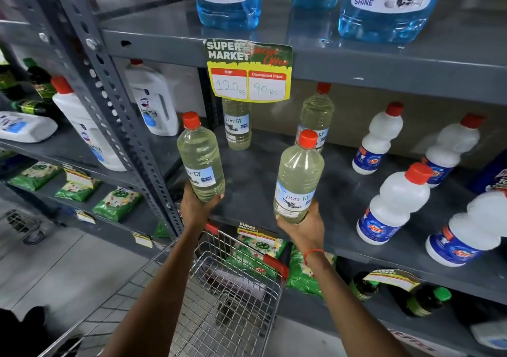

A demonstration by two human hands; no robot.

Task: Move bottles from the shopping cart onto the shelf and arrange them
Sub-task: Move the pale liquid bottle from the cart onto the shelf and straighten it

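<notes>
Bottles of pale yellow liquid bleach with red caps numbered four in our view: two in our hands and two already standing on the grey shelf [343, 181]. We held the left-hand bottle [201, 162] upright by its base, just left of the yellow price tag [248, 70] and below it, over the front edge of the shelf beside the perforated upright post [115, 96]. Our left hand [196, 206] cupped it from beneath, the fingers [218, 198] clamped around the bottom of the bottle. We held the right-hand bottle [297, 181] below and to the right of the tag, tilted slightly, its label facing us. Our right hand [301, 227] gripped it low as well, fingers wrapped around its base, with a thin orange band at the wrist. Both forearms reached up and forward from the bottom of the view, roughly parallel, over the wire shopping cart [227, 296], which sat below the tag and against the shelf front.

Of the two standing bottles, one rear bottle [237, 126] stood directly under the tag, partly hidden by it, and a second rear bottle [315, 115] stood to the tag's right, behind the one in our right hand. Further right of the tag we counted five white bottles [395, 203] with blue labels, three showing red caps. Above the tag, three large blue jugs [227, 0] stood on the upper shelf.
</notes>
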